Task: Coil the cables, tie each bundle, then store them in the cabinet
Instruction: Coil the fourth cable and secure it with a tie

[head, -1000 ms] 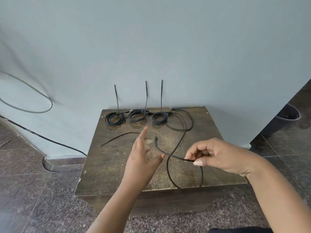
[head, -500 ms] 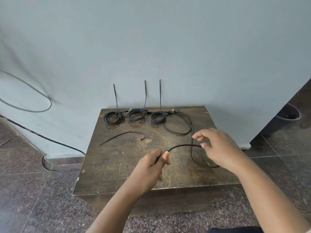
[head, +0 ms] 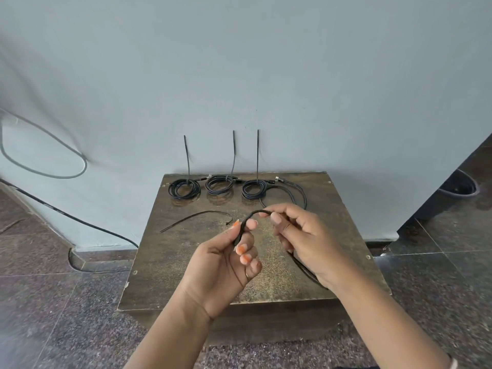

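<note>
Black cable (head: 300, 191) runs between both hands above the middle of the desk (head: 170, 262). The left hand (head: 226, 265), palm turned up, pinches the cable's end between thumb and forefinger, the other fingers curled in with orange-painted nails showing. The right hand (head: 300, 238) pinches the same cable a little further along between thumb and fingertips, so a short arch of it stands between the two hands; the remaining length drops under the right palm, shows again near the right wrist, and a loose loop of it lies on the desk's far right part, reaching a metal plug close to the wall. Along the far edge of the dark, worn wooden desk lie three coiled bundles in a row: the left coil (head: 184, 188), the middle coil (head: 219, 185) and the right coil (head: 254, 189), each bound with a zip tie whose tail stands up against the wall. A loose zip tie (head: 197, 217) lies flat on the desk left of the hands, apart from them and nearer than the coils. Behind the desk is a pale blue-grey wall (head: 266, 62); on its left a grey wire (head: 53, 145) hangs in a loop and a black wire (head: 80, 222) slants down to the speckled stone floor (head: 53, 315).
</note>
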Motion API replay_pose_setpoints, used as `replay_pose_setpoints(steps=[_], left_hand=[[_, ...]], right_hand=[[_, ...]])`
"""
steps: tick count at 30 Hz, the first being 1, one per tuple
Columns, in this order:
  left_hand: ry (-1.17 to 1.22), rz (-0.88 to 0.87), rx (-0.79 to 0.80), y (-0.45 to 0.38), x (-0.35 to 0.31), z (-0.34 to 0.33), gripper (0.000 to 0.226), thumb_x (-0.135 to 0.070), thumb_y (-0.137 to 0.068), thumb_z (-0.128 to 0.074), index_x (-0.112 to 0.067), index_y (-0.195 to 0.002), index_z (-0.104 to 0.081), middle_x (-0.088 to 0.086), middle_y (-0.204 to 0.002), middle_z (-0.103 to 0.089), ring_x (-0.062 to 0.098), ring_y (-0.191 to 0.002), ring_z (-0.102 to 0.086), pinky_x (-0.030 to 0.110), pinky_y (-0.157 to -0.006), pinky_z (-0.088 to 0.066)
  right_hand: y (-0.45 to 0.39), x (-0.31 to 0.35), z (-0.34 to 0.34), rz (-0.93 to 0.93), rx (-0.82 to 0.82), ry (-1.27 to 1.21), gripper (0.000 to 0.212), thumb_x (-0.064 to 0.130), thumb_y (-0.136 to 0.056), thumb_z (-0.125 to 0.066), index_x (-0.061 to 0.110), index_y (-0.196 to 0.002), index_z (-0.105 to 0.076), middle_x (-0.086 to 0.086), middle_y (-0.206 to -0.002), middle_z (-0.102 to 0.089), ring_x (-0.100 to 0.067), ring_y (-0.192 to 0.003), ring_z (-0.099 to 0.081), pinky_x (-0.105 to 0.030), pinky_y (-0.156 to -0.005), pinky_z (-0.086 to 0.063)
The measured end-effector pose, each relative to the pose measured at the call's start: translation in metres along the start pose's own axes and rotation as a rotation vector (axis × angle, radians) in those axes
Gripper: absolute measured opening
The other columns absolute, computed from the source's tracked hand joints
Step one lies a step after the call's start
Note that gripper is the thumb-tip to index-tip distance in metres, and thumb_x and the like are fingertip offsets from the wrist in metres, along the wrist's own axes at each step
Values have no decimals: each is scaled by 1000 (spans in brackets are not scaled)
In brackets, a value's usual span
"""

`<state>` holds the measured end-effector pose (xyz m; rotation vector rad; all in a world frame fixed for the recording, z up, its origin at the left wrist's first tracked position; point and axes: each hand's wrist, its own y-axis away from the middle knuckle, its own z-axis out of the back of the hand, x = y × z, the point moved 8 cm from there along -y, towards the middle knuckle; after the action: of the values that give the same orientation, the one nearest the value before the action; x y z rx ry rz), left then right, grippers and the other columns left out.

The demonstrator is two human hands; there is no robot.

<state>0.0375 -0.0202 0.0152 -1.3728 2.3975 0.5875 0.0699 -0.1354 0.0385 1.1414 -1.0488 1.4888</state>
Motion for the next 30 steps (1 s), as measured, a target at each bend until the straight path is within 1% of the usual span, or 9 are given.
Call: replay_pose_setpoints(steps=[2,4,7,10,15,20,23,27,30], left_hand=[[76,5,51,2,-1,-5,28,-19,-90,-46,-8,-83,-70,1,-65,-61,14,-58,-63,30,-60,-57],[105,-18,64,1,-2,-5,28,-18,-90,-47,-7,-81,-71,10,-92,-73,22,-85,-71,34,-74,-59],[92,-111,50,0,-11,-1,34,-19,-94,-43,-5,-79,-71,18,-125,-62,27,-117,-60,36,-94,-52],[50,-235,9,-2,-24,8,25,-18,-95,-42,-4,-87,-61,18,-133,-56,26,-123,-55,35,-99,-47],[-366,-434,-105,-1,-33,17,15,-20,-89,-51,-6,-89,-56,7,-133,-59,15,-126,-52,33,-106,-38],[-1116,-537,-163,3,-27,5,14,-21,-95,-48,-13,-96,-59,-10,-128,-61,-1,-109,-57,16,-88,-42],[-1525,-570,-134,6,-21,-4,13,-23,-97,-47,-18,-102,-57,-13,-114,-67,-8,-95,-60,15,-80,-45],[-1683,-539,-98,9,-23,-7,18,-32,-98,-44,-16,-95,-53,-4,-81,-67,9,-73,-63,36,-68,-50],[-1595,-441,-101,6,-25,-1,20,-34,-96,-47,-17,-94,-56,-6,-60,-56,6,-55,-57,39,-62,-52]], right_hand=[[1,-2,-5,-29,56,-16,20,25,-95,-56,37,-102,-70,12,-65,-58,-7,-51,-42,-18,-47,-34],[4,-3,-15,-65,153,42,24,22,-98,-52,38,-104,-69,7,-69,-60,-6,-50,-38,-18,-47,-31],[11,-5,-28,-141,322,219,23,24,-100,-46,38,-107,-63,9,-71,-64,-7,-51,-40,-23,-53,-36],[19,-10,-36,-211,481,417,16,29,-101,-44,34,-107,-58,11,-76,-69,-9,-55,-45,-30,-59,-40],[38,-16,-46,-329,720,537,28,25,-102,-41,29,-127,-51,11,-74,-68,-8,-52,-47,-16,-51,-39],[52,-6,-53,-324,911,472,25,22,-101,-44,20,-124,-54,8,-78,-68,-1,-50,-48,-16,-57,-43],[53,4,-47,-247,917,396,15,26,-98,-49,20,-104,-61,8,-79,-69,-4,-53,-50,-20,-59,-42],[43,3,-22,-310,818,177,29,34,-96,-55,13,-114,-66,5,-74,-64,-7,-56,-47,-17,-58,-41],[40,0,-9,-390,795,18,49,53,-90,-54,13,-113,-68,0,-78,-62,-10,-57,-46,-17,-57,-41]])
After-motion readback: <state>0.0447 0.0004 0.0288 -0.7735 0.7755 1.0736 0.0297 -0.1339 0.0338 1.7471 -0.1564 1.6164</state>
